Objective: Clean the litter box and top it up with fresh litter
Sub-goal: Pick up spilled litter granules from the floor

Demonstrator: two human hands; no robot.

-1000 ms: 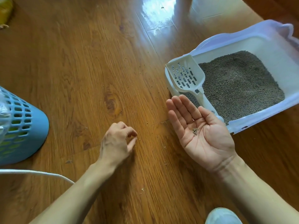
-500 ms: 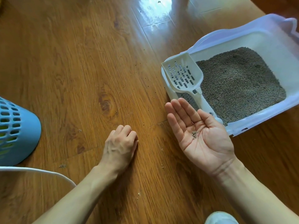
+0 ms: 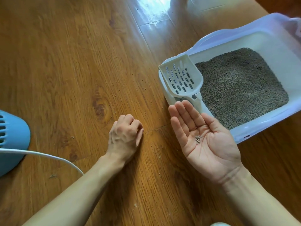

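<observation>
A white litter box (image 3: pixel 260 128) with a pale lilac rim sits on the wood floor at the right, holding grey litter (image 3: pixel 241 85). A white slotted scoop (image 3: pixel 180 77) rests across its near left corner, handle toward me. My right hand (image 3: pixel 210 147) is held palm up beside that corner, fingers straight, with a small cluster of litter grains (image 3: pixel 197 139) lying in the palm. My left hand (image 3: pixel 125 136) rests knuckles-up on the floor to its left, fingers curled with thumb and forefinger pressed together at the boards. Whether a grain sits in that pinch is hidden.
Stray grains (image 3: pixel 160 175) and specks dot the floor around both hands. A blue slotted plastic basket (image 3: pixel 14 141) lies at the left edge, and a white cable (image 3: pixel 48 156) runs from it toward my left forearm. A pale rounded object (image 3: pixel 218 224) peeks in at the bottom edge.
My left hand has lowered from a raised pinch to rest curled on the floor. The right palm with its grains has stayed almost still. The view has shifted slightly.
</observation>
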